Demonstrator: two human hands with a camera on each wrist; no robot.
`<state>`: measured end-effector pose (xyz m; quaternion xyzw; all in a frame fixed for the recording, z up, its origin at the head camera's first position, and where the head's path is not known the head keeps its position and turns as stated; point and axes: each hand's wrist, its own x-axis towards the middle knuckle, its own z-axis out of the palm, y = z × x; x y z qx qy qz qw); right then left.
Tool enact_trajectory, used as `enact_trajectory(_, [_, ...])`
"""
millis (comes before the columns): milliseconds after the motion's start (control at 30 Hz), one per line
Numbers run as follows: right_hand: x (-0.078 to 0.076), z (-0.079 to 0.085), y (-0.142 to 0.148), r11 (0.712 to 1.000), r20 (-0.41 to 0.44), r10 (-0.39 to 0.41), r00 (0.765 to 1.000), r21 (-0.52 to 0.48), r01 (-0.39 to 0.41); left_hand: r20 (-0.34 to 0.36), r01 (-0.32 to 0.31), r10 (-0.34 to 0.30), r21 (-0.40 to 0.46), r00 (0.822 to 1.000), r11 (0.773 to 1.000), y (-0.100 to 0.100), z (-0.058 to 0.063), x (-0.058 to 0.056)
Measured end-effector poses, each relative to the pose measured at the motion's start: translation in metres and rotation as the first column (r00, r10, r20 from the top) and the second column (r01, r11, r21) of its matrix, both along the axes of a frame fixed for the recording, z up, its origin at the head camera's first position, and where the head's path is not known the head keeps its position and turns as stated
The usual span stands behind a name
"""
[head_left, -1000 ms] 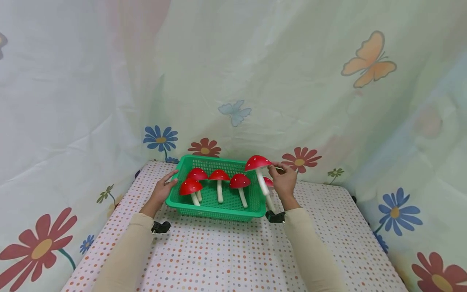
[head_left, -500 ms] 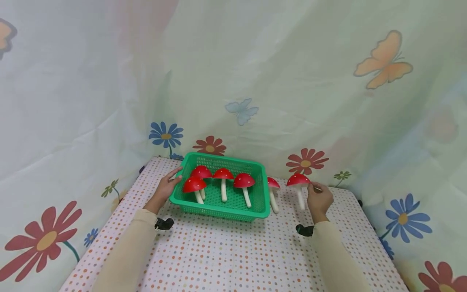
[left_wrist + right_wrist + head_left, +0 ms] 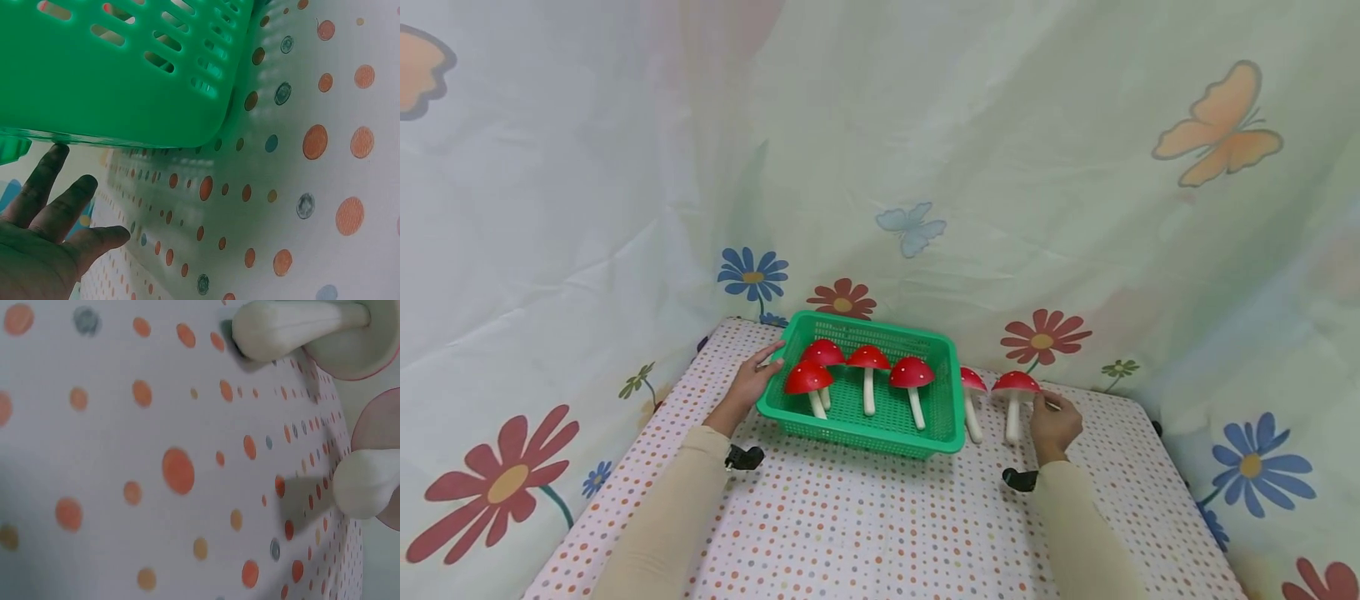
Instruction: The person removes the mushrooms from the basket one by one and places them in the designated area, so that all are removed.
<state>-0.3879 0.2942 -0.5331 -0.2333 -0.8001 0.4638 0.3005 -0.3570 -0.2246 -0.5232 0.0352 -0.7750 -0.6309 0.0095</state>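
A toy mushroom point(image 3: 1015, 385) with a white-dotted red cap and white stem is pinched at its cap's right edge by my right hand point(image 3: 1056, 425). Low over the table, its stem end point(image 3: 365, 484) casts a shadow beside it in the right wrist view; the hand itself is out of that frame. Just left of it lies a second mushroom point(image 3: 972, 408). My left hand point(image 3: 751, 383) has its fingers extended at the left rim of a green plastic basket point(image 3: 871, 435). In the left wrist view, a fingertip point(image 3: 59, 150) meets the basket's underside edge. Several similar mushrooms point(image 3: 912, 375) lie inside the basket.
The table point(image 3: 865, 525) wears a polka-dot cover. A hanging printed cloth point(image 3: 985, 167) with flowers and butterflies encloses it at the back and sides. Dark wrist cameras point(image 3: 745, 457) sit on both wrists.
My right hand has carried its mushroom from over the basket's right side to the table right of the basket, and lowered it. My left hand stays at the rim; the view has shifted slightly.
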Motion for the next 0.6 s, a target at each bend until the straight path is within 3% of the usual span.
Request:
enact_trajectory(167, [0.0, 0.001, -0.001, 0.999, -0.031, 0.013, 0.999, 0.035, -0.012, -0.001, 0.007, -0.007, -0.012, 1.0, 1.0, 0.002, -0.001, -0.002])
enact_trajectory(367, [0.003, -0.007, 0.001, 0.995, 0.036, 0.073, 0.997, 0.072, -0.076, 0.003, -0.006, 0.006, -0.025, 1.0, 1.0, 0.003, 0.001, -0.001])
enact_trajectory(600, [0.008, -0.011, -0.002, 0.983, 0.042, 0.129, 0.991, 0.128, -0.133, -0.005, -0.014, 0.014, -0.044, 1.0, 0.999, 0.002, 0.003, 0.001])
